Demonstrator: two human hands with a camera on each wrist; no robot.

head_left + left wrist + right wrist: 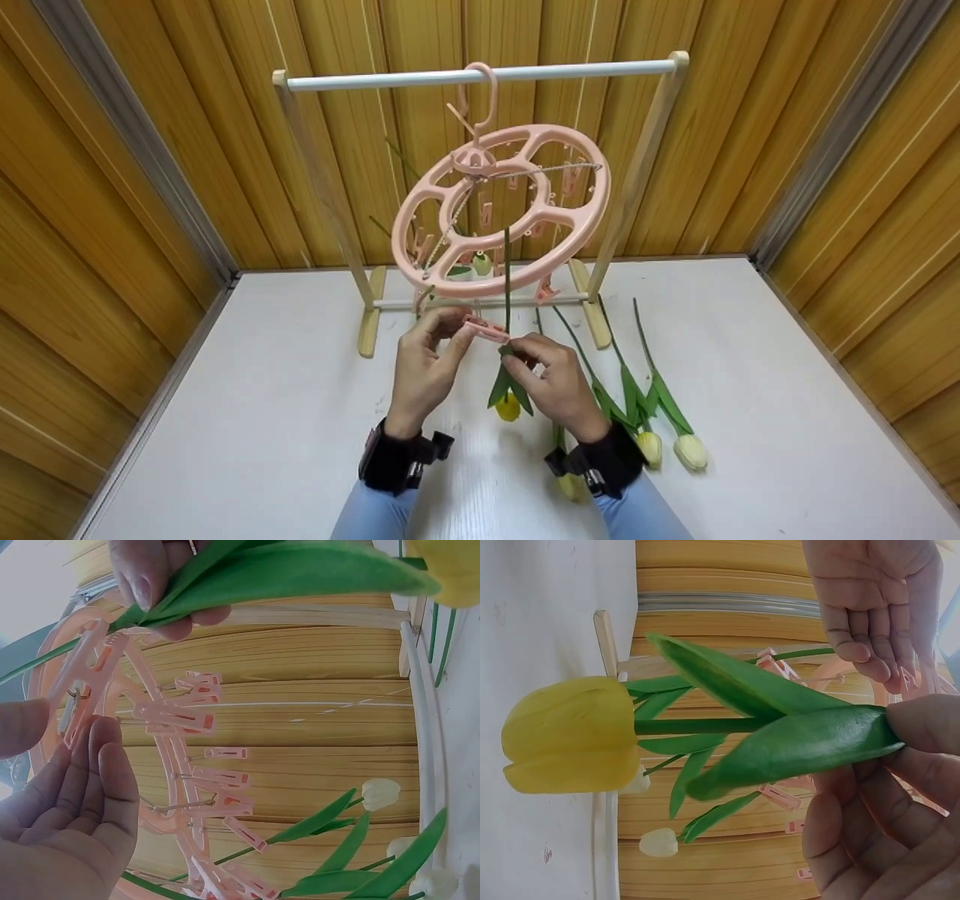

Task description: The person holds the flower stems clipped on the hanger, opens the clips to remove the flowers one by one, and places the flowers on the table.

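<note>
Pointing head-down, yellow tulip (pixel 765 754) near-vertical in right hand (pixel 551 375).

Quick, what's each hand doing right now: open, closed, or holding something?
Left hand: closed, pinching a pink clothespin.
Right hand: closed, holding a yellow tulip.

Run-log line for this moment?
left grip: pinches pink plastic clothespin | right grip: holds green-stemmed yellow tulip, bloom down | clothespin jaws: at stem | round pink plastic hanger: hooked on white rod
</note>
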